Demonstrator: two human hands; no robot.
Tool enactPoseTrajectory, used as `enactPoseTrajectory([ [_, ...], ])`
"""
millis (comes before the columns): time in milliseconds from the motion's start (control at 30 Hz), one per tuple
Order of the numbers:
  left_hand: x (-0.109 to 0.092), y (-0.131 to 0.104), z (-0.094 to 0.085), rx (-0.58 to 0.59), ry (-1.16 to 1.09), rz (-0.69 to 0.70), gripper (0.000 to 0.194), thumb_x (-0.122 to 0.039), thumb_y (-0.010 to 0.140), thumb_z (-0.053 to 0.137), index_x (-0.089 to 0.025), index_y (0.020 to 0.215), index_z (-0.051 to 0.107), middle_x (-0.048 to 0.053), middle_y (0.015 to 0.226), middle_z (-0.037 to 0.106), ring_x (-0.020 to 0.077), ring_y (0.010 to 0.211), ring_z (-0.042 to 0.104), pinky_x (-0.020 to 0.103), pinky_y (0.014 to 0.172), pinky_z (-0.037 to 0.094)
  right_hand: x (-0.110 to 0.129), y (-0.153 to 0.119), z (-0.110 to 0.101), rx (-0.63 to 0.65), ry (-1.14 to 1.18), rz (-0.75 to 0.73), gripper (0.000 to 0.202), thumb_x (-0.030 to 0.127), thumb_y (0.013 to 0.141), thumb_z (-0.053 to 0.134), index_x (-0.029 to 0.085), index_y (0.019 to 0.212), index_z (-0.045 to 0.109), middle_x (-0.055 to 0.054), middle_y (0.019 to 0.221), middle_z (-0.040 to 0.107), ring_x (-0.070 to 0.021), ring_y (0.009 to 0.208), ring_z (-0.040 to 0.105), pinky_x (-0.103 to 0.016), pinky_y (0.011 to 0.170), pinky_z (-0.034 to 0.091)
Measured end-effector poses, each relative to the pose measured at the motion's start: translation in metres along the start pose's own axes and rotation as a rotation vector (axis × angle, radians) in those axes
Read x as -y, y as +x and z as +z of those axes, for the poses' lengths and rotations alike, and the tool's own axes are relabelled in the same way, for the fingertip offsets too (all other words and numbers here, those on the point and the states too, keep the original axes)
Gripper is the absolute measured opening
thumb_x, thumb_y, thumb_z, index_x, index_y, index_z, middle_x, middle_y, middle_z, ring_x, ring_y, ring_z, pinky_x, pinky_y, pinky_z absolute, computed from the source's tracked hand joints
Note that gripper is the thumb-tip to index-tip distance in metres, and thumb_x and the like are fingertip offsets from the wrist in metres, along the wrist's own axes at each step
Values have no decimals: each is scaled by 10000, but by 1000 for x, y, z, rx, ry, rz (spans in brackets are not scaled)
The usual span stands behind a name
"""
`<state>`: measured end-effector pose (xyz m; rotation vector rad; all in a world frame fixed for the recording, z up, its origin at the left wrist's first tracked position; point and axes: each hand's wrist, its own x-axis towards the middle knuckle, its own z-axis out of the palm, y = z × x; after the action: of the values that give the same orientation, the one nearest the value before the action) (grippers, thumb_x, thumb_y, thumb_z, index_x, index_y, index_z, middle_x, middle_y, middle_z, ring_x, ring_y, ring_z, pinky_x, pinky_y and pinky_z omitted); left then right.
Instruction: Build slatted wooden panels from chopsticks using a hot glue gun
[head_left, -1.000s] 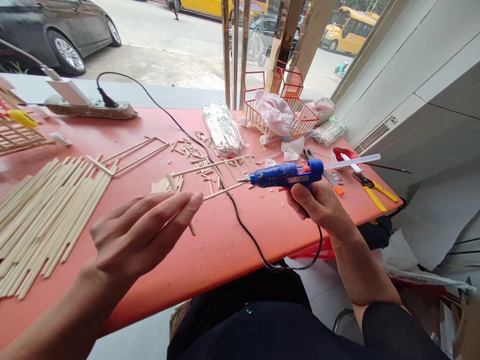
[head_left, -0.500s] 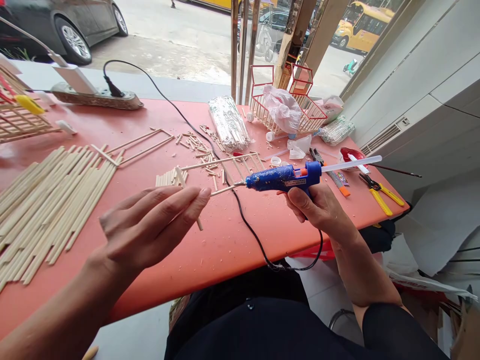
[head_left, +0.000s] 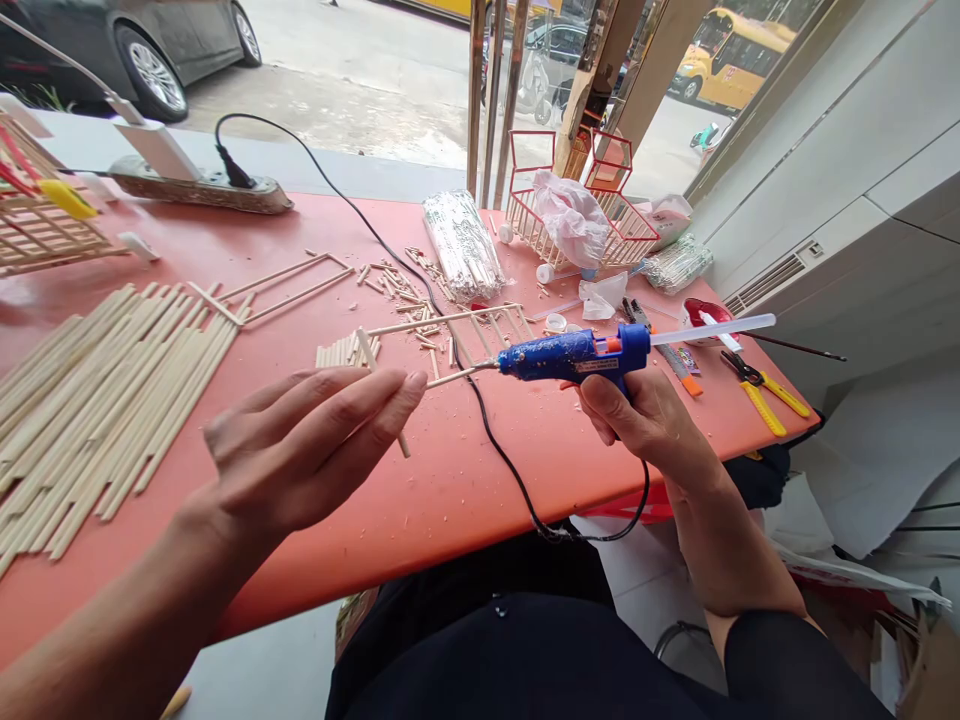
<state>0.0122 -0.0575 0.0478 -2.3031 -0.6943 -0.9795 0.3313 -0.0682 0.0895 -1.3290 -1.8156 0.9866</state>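
My left hand (head_left: 322, 440) pinches a thin wooden stick (head_left: 452, 377) between thumb and fingers, its free end pointing right. My right hand (head_left: 637, 415) grips a blue hot glue gun (head_left: 555, 354) by its handle. The gun's nozzle meets the stick's end, and a clear glue stick (head_left: 712, 329) juts from the back. Behind the hands, a ladder-like frame of sticks (head_left: 420, 323) lies on the table; part of it is hidden by my left hand and the gun. A small bundle of short sticks (head_left: 349, 353) lies beside it.
Many long sticks (head_left: 112, 400) cover the left of the orange table (head_left: 420, 490). A power strip (head_left: 202, 190), a wrapped stick pack (head_left: 463, 245) and a red-trimmed stick basket (head_left: 626, 235) stand at the back. Yellow-handled pliers (head_left: 765, 390) lie right. The gun's black cord (head_left: 510, 460) crosses the table.
Both hands keep nearly the same pose, nozzle still at the stick's end. The whole view has shifted slightly.
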Motion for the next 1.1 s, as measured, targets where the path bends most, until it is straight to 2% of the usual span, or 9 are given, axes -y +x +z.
enactPoseTrajectory([
  [267, -1, 3, -1, -9, 11, 13, 560, 47, 854, 760, -112, 1379, 649, 126, 957, 827, 254, 843, 777, 375, 763, 634, -1, -1, 1, -8, 10, -10, 651, 744, 986, 574, 213, 614, 515, 23, 479, 469, -110, 455, 460, -294, 469, 329],
  [400, 0, 2, -1, -10, -7, 19, 533, 78, 819, 780, -75, 1319, 678, 156, 951, 824, 274, 838, 781, 385, 745, 630, -3, -1, 1, -11, 4, -15, 654, 734, 995, 567, 215, 603, 504, 22, 479, 471, -110, 460, 472, -293, 480, 351],
  [533, 1, 0, 6, -62, -29, 20, 571, 42, 850, 756, -99, 1395, 666, 145, 956, 827, 277, 818, 789, 391, 757, 645, -4, 1, -1, -62, -36, -66, 645, 724, 994, 577, 208, 611, 519, 17, 511, 490, -104, 468, 474, -289, 474, 339],
  [667, -2, 2, 14, -106, -117, 93, 425, 29, 884, 712, -67, 1298, 710, 142, 903, 822, 272, 790, 794, 392, 772, 661, -4, 7, 0, -108, -51, -111, 657, 728, 1001, 561, 192, 622, 558, 2, 546, 532, -99, 471, 492, -284, 474, 340],
  [767, -4, 4, 16, -104, -137, 102, 340, 12, 905, 694, -91, 1226, 737, 131, 917, 826, 268, 798, 807, 389, 781, 676, -5, 11, 3, -90, -59, -108, 661, 716, 1008, 560, 201, 595, 524, 7, 529, 516, -97, 476, 487, -280, 476, 339],
  [1000, -5, 6, 12, -105, -161, 97, 298, 17, 888, 710, -88, 1161, 768, 154, 888, 833, 307, 767, 821, 413, 737, 688, -7, 15, 8, -97, -64, -81, 646, 722, 1002, 565, 206, 617, 517, 17, 540, 506, -97, 492, 481, -283, 483, 338],
  [1100, -6, 9, 10, -81, -167, 76, 321, 11, 888, 707, -146, 1150, 804, 131, 895, 839, 310, 770, 830, 407, 740, 696, -6, 16, 8, -88, -78, -90, 639, 718, 1006, 561, 213, 619, 502, 20, 535, 492, -99, 497, 467, -292, 488, 330],
])
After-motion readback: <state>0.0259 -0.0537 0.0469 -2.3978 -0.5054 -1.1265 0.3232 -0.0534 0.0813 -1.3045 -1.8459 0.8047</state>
